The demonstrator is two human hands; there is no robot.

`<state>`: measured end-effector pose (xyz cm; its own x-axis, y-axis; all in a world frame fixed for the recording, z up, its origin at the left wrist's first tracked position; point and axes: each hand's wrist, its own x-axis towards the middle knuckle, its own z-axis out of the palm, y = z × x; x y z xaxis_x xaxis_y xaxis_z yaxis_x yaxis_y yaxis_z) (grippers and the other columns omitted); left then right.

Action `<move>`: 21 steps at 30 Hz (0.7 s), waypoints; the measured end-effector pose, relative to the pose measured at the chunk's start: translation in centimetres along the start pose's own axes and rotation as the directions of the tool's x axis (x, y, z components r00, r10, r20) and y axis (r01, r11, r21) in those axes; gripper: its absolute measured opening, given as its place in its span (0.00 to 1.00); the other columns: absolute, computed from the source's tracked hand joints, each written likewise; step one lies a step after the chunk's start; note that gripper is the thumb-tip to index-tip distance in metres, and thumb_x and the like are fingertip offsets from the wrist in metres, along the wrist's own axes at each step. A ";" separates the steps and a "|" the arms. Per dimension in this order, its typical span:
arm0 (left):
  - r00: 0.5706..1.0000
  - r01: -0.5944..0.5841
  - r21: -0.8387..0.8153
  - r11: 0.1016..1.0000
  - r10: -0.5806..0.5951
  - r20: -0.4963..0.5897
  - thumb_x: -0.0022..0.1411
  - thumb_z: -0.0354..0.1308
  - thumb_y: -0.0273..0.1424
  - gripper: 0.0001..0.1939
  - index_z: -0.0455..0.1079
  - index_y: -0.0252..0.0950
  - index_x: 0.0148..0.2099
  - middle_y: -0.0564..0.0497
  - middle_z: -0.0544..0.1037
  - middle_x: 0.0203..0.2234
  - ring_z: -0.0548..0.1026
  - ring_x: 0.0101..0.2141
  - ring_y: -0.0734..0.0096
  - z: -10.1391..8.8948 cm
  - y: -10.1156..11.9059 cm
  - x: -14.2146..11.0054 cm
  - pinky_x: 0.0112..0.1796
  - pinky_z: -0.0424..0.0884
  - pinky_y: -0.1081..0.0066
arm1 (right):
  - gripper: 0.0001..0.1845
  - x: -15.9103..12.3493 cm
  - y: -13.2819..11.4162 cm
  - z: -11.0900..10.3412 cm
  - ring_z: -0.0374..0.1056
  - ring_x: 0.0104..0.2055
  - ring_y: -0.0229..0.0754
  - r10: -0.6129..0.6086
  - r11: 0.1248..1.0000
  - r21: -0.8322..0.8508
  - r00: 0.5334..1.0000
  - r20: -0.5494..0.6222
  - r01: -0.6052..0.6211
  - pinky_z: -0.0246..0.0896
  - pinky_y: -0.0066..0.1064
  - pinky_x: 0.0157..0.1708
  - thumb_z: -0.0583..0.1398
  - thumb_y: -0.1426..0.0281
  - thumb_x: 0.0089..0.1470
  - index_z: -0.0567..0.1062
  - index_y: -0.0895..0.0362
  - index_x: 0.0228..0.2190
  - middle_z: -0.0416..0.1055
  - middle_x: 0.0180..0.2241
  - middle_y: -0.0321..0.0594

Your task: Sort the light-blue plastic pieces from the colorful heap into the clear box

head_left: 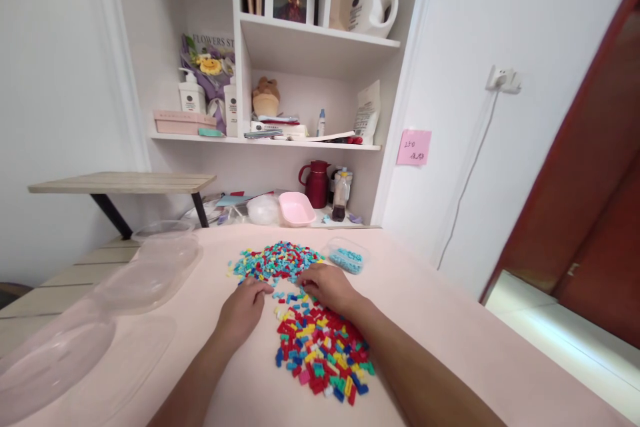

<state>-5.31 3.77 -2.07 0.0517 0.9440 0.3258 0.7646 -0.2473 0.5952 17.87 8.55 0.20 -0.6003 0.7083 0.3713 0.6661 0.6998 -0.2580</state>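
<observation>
Through the head camera I had both hands in view. The left hand (245, 310) was loosely curled, thumb side at the near edge of the far pile (280, 257) of small toy bricks; the right hand (330, 287) bent its fingers down at that pile's edge. I could not tell whether either one gripped a brick. The near pile (325, 347), mostly red, yellow, blue and green, lay between the forearms, close against the right one. Light-blue bricks (347, 257) sat in a clear tub (365, 259) just beyond the right hand.

High past the left hand I read "FLOWERS ST" above a bouquet (210, 65). A pink note (414, 147), up and right of the right hand, seemed to say "250"; its second line beat me.

The surface (425, 347) under the hands was pale pink. Clear containers (135, 277) lay left of the left hand, near a wooden stand (123, 182). Beyond both hands rose white shelves (310, 145), with a pink basket (297, 209) and dark red jug (317, 185) at the bottom.
</observation>
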 end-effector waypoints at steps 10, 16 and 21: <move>1.000 -0.009 -0.009 1.000 0.009 -0.001 0.60 0.46 0.24 0.16 0.75 0.42 0.38 0.52 0.76 0.39 0.73 0.43 0.70 -0.2 0.2 0.0 0.46 0.66 0.70 | 0.12 -0.1 0.1 0.1 0.68 0.39 0.40 0.035 0.999 0.042 0.999 -0.004 -0.035 0.58 0.28 0.39 0.59 0.74 0.49 0.77 0.50 0.36 0.75 0.35 0.35; 1.000 -0.011 -0.014 1.000 0.011 -0.005 0.59 0.46 0.25 0.16 0.75 0.42 0.38 0.53 0.76 0.38 0.74 0.43 0.69 -0.2 0.2 0.1 0.46 0.67 0.68 | 0.13 0.1 0.5 0.3 0.69 0.41 0.41 0.024 1.000 0.019 1.000 -0.004 -0.023 0.59 0.28 0.38 0.59 0.71 0.50 0.79 0.47 0.38 0.75 0.37 0.36; 1.000 -0.018 -0.009 1.000 0.018 -0.010 0.60 0.46 0.26 0.16 0.75 0.43 0.38 0.53 0.76 0.39 0.74 0.44 0.68 -0.2 0.1 0.1 0.46 0.68 0.68 | 0.11 0.0 0.7 0.4 0.69 0.40 0.40 0.021 1.000 0.022 1.000 -0.016 -0.021 0.59 0.28 0.38 0.60 0.72 0.50 0.79 0.47 0.34 0.74 0.36 0.34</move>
<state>-5.34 3.84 -1.85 0.0584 0.9372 0.3438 0.7575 -0.2659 0.5962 18.17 9.10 -0.34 -0.5787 0.7216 0.3799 0.6686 0.6866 -0.2857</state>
